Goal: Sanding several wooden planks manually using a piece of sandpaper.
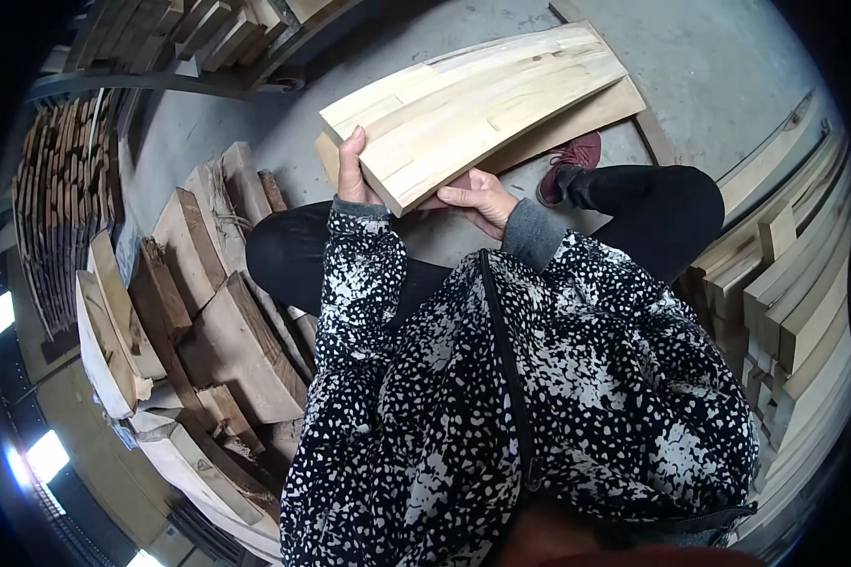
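Note:
A thick pale wooden board (482,104), made of joined strips, lies lengthwise away from me and slants up to the right. My left hand (354,168) grips its near left corner, with the thumb up along the end and the other fingers hidden beneath. At the near long edge my right hand (480,200) is closed on the board, thumb against its side and fingers partly under it. Below it a second, flatter wooden board (577,121) shows past the right and left edges. How far apart the two boards are, I cannot tell.
Rough, bark-edged planks (241,350) are heaped at my left, with a bundle of thin slats (61,208) beyond. Long pale boards (804,274) are stacked at my right. More timber (199,33) sits on a rack at the far left. My shoe (572,165) rests on the concrete floor (719,85).

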A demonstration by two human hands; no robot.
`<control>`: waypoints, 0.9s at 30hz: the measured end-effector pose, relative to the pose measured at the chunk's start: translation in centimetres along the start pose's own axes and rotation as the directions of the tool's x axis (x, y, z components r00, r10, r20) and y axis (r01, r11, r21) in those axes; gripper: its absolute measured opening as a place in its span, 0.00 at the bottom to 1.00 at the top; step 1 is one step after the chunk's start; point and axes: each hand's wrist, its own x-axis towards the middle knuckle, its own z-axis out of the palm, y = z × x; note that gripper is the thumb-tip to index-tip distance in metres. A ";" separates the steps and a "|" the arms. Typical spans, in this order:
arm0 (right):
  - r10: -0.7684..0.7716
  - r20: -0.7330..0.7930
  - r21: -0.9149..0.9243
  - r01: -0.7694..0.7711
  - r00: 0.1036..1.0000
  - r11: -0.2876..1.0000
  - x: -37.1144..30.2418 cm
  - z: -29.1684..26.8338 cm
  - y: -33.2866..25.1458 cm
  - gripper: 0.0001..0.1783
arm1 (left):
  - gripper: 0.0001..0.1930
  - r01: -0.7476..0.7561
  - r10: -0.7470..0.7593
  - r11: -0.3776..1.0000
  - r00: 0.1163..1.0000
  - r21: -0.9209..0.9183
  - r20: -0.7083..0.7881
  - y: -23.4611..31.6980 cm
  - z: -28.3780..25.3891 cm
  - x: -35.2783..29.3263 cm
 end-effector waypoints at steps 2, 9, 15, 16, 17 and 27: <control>0.030 -0.043 0.202 -0.021 0.999 0.979 -0.8 0.7 -0.6 0.26 | 0.32 0.006 -0.006 1.000 1.000 -0.010 -0.006 0.1 0.0 -0.2; 0.287 -0.292 0.076 -0.277 0.912 0.958 -7.2 -7.4 -2.2 0.21 | 0.29 0.029 -0.024 0.990 0.999 -0.136 0.043 0.1 -0.3 0.7; -0.329 -0.397 -0.663 -0.020 0.856 0.748 -13.4 -5.8 -11.6 0.14 | 0.28 -0.013 0.013 1.000 1.000 0.010 0.025 3.0 -0.5 1.1; -0.451 -0.353 -0.788 -0.001 0.819 0.615 -13.2 -5.9 -12.4 0.14 | 0.27 -0.018 0.018 0.999 1.000 0.041 0.016 4.0 0.0 1.0; -0.451 -0.353 -0.788 -0.001 0.820 0.616 -12.9 -5.9 -12.8 0.14 | 0.27 -0.022 0.022 0.997 1.000 0.074 0.005 4.9 0.3 0.9; -0.591 0.271 -0.956 0.141 0.760 -0.257 0.5 -4.5 -9.0 0.24 | 0.25 0.014 0.001 0.974 0.998 0.225 -0.068 10.6 -4.5 6.8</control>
